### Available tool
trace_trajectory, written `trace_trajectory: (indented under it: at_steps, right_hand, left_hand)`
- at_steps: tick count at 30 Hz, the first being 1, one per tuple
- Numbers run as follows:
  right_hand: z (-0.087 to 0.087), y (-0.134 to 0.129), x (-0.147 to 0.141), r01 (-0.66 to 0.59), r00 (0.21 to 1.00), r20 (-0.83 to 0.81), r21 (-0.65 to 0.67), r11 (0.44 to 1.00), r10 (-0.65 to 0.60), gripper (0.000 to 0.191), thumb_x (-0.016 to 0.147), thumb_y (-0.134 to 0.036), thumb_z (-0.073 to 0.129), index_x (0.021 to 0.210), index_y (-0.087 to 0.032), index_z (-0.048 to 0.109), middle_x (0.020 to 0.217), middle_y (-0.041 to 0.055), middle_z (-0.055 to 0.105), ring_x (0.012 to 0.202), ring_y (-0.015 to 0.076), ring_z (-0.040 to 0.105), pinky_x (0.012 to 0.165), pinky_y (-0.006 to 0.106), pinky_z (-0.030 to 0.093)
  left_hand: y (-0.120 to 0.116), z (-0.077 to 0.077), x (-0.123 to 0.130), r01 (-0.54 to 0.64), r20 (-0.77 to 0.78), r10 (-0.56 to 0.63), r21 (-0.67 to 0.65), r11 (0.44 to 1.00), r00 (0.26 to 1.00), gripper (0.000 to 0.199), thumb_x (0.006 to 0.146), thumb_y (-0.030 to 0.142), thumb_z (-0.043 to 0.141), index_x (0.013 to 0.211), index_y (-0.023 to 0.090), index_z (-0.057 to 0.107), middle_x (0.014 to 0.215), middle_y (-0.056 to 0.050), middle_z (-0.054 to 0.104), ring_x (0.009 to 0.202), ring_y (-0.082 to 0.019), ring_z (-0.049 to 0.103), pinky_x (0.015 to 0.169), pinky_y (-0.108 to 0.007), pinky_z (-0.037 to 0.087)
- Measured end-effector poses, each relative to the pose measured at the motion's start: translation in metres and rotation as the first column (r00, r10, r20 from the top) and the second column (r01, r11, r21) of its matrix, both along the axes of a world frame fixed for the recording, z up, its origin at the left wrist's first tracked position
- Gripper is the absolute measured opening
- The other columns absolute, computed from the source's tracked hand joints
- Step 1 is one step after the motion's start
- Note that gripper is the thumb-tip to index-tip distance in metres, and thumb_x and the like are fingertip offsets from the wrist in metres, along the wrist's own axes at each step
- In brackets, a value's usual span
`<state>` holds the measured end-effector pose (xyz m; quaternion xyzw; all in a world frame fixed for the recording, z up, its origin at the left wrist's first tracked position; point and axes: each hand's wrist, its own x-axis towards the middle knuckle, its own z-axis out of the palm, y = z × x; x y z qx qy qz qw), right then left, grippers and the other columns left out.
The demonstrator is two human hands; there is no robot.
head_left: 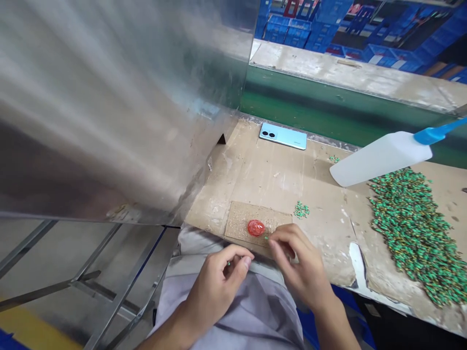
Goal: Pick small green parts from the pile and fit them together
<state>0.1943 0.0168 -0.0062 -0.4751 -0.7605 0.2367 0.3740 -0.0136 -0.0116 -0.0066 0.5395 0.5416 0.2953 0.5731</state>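
Note:
My left hand (223,274) is curled at the bench's front edge, thumb and forefinger close together. A speck of green (228,263) shows inside its curled fingers. Beside the red blob, my right hand (299,265) pinches a tiny green piece (266,237) at its fingertips. The glossy red blob (256,227) rests on a rough brown cardboard piece (239,218). Just beyond my right hand lies a small cluster of green pieces (301,209). A large heap of green and gold pieces (416,228) spreads over the right of the bench.
A white squeeze bottle (383,158) with a blue nozzle leans above the heap. The light blue phone (288,136) lies at the back. A tall metal panel (127,107) bounds the left. Past the green channel (292,99) are blue crates (288,31) and someone's arm (440,69).

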Motion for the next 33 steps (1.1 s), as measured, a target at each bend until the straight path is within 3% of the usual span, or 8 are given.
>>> trace_trajectory:
  at_steps: [3,10,21,27,33]
  right_hand:
    - [-0.003,0.01,0.001,0.086,0.996,0.014,-0.02,0.996,-0.086,0.012,0.105,-0.013,0.057,0.101,-0.023,0.062,0.091,0.0029,0.062,0.075,0.0151,0.058,0.062,0.027,0.048]
    - [-0.01,0.013,-0.002,0.096,0.995,0.045,-0.04,0.995,-0.094,0.009,0.106,-0.016,0.057,0.102,-0.022,0.063,0.092,0.0033,0.063,0.073,0.0155,0.06,0.063,0.029,0.048]
    - [-0.007,0.014,-0.001,0.084,0.996,0.031,-0.026,0.996,-0.083,0.01,0.106,-0.017,0.057,0.102,-0.022,0.064,0.092,0.0038,0.064,0.074,0.0155,0.06,0.064,0.029,0.05]
    - [0.0,0.003,0.021,0.142,0.989,0.045,-0.004,0.99,-0.142,0.01,0.105,-0.015,0.058,0.098,-0.022,0.062,0.089,0.0029,0.061,0.071,0.0147,0.055,0.06,0.028,0.046]
    - [-0.011,-0.011,0.043,0.135,0.982,0.138,-0.014,0.991,-0.132,0.011,0.104,-0.016,0.059,0.095,-0.022,0.062,0.088,0.0036,0.063,0.069,0.0154,0.057,0.057,0.028,0.047]
  left_hand:
    - [0.0,-0.002,-0.002,0.02,-0.028,-0.021,-0.033,0.999,0.999,0.033,0.104,0.042,0.052,0.107,0.019,0.075,0.079,-0.002,0.069,0.066,-0.017,0.056,0.061,-0.027,0.042]
    - [0.001,-0.006,-0.004,0.059,-0.067,-0.064,-0.07,0.996,0.996,0.038,0.104,0.038,0.053,0.128,0.018,0.075,0.091,-0.005,0.076,0.08,-0.021,0.066,0.073,-0.03,0.049]
    - [0.004,-0.003,-0.002,0.062,-0.065,-0.067,-0.074,0.995,0.996,0.045,0.104,0.037,0.052,0.141,0.016,0.069,0.077,0.0,0.064,0.07,-0.018,0.057,0.067,-0.03,0.042]
    - [0.005,-0.002,-0.003,0.06,-0.061,-0.066,-0.096,0.994,0.996,0.05,0.104,0.038,0.051,0.145,0.014,0.065,0.077,0.001,0.057,0.068,-0.017,0.052,0.064,-0.029,0.038]
    - [0.004,-0.006,-0.002,0.073,-0.068,-0.079,-0.085,0.994,0.995,0.051,0.104,0.038,0.05,0.146,0.013,0.063,0.074,0.004,0.05,0.066,-0.016,0.048,0.062,-0.028,0.036]
